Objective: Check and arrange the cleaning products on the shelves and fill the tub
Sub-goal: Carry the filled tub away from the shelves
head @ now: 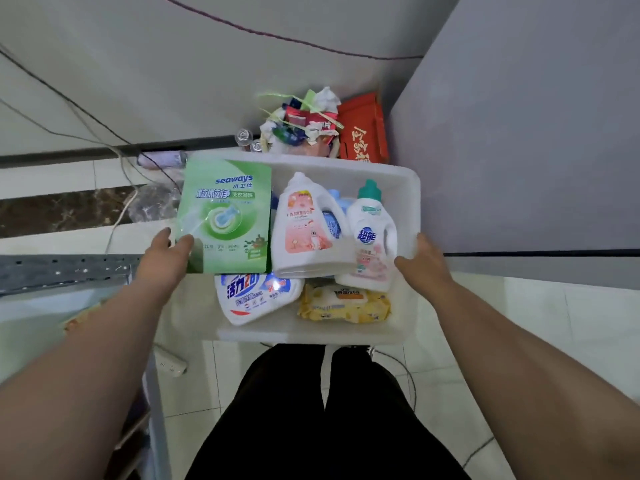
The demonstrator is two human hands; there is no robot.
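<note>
I hold a white plastic tub (408,181) in front of me, above the floor. My left hand (162,258) grips its left rim, thumb over the lower corner of a green seaways pouch (227,216) that leans in the tub. My right hand (424,261) grips the right rim. Inside lie a white bottle with a pink label (304,226), a white bottle with a green cap (372,237), a blue bottle (334,216) partly hidden between them, a white and blue refill pouch (256,296) and a yellow pack of wipes (344,304).
A metal shelf edge (65,268) runs along my left. A heap of rubbish (301,123) and a red box (363,133) sit in the corner beyond the tub. Cables and a power strip (169,363) lie on the tiled floor. A grey wall stands at right.
</note>
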